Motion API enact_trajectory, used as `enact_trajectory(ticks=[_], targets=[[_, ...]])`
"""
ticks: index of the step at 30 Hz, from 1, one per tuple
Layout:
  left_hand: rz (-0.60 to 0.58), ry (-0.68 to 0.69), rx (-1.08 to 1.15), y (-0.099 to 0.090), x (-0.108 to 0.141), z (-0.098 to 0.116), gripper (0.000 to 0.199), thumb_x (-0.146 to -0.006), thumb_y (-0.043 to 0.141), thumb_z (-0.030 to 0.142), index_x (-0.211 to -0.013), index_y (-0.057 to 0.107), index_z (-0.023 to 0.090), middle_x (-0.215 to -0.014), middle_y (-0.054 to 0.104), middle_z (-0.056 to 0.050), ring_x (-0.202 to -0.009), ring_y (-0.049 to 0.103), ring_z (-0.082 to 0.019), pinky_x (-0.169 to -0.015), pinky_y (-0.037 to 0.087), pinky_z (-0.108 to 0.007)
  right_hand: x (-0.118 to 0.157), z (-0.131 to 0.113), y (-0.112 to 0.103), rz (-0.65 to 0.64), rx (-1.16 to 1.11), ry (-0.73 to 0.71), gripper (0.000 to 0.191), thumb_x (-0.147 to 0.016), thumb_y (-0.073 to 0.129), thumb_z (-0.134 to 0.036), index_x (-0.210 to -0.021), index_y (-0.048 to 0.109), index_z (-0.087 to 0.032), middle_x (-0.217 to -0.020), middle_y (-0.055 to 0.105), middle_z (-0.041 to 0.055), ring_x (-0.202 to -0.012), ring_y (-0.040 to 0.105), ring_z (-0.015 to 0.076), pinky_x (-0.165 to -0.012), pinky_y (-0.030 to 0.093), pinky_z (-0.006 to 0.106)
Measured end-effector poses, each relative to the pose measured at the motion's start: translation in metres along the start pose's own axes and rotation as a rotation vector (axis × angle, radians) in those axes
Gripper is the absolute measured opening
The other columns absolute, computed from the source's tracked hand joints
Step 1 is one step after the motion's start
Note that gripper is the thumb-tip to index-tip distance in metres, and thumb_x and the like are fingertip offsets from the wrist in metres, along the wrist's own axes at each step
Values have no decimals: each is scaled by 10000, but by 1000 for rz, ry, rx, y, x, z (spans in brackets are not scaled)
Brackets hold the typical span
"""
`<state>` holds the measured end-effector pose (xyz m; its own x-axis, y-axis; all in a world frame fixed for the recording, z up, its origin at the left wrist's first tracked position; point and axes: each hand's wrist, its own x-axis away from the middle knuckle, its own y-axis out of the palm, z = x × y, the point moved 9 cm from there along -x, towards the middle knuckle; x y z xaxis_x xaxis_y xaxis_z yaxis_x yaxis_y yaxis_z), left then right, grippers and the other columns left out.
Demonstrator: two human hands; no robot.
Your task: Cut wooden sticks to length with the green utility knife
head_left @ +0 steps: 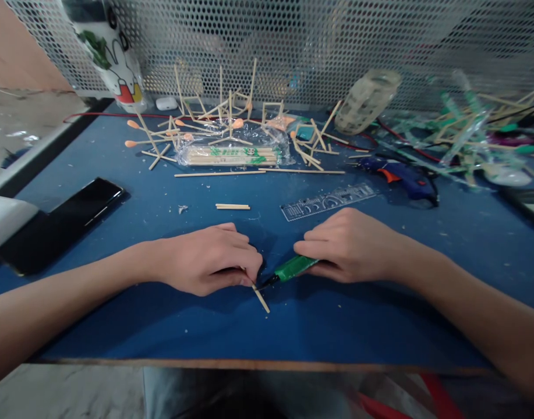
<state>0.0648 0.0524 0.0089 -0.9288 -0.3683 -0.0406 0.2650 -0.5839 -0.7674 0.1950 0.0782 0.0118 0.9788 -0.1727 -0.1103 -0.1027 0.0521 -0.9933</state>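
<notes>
Green knife (295, 267) at a thin wooden stick (262, 300), near the front of a blue table (197, 343).
We see the left hand (218, 259) pinching the stick and the right hand (345, 247) wrapped round the knife's handle; the blade seems to touch the wood. Beyond lie short sticks (234, 208) and a clear ruler (328, 201), then a blue glue gun (417, 187).

One head-worn view over the blue tabletop (96, 334)

The camera sits on the person's head and looks forward and down across the tabletop from its near edge (249, 365). The left hand (218, 259) and right hand (354, 244) are near, just below mid-frame, the forearms (74, 294) cut by the side edges. The view runs from the lap (174, 390) at the bottom to the perforated panel (271, 46) at the top.
</notes>
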Motion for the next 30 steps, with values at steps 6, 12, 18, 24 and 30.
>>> enact_trajectory(ticks=[6,12,18,24,30], targets=[[-9,3,-6,0,0,2,129,-1077,530,192,-974,603,218,-955,721,-24,-887,630,-171,-843,361,-338,-1,-4,-5,36,28,18,344,-1096,433,-394,-840,566,-208,-606,590,-42,-487,464,113,-529,145,301],[-14,17,-22,-1,-1,4,131,-1077,513,170,-980,577,232,-941,700,-4,-869,616,-172,-840,339,-328,-1,-6,-3,-5,29,4,310,-1091,453,-372,-844,554,-213,-620,591,-45,-494,445,108,-550,133,316],[-33,7,-26,1,-1,2,154,-1090,484,184,-980,586,224,-941,688,-7,-891,610,-166,-845,345,-338,-3,-7,-5,33,61,-2,361,-1112,393,-410,-854,556,-217,-615,579,-42,-494,419,114,-550,130,316],[-47,8,-27,2,0,2,163,-1093,470,191,-989,591,224,-955,701,-20,-895,605,-172,-840,340,-356,-1,-3,-7,28,48,0,340,-1100,427,-394,-836,551,-219,-616,582,-49,-489,449,117,-530,150,305],[-32,12,0,1,0,-1,157,-1087,502,210,-980,616,229,-956,724,-33,-883,625,-179,-838,351,-361,1,-3,-5,-8,62,3,360,-1109,408,-404,-843,565,-217,-620,595,-42,-495,463,118,-533,150,311]])
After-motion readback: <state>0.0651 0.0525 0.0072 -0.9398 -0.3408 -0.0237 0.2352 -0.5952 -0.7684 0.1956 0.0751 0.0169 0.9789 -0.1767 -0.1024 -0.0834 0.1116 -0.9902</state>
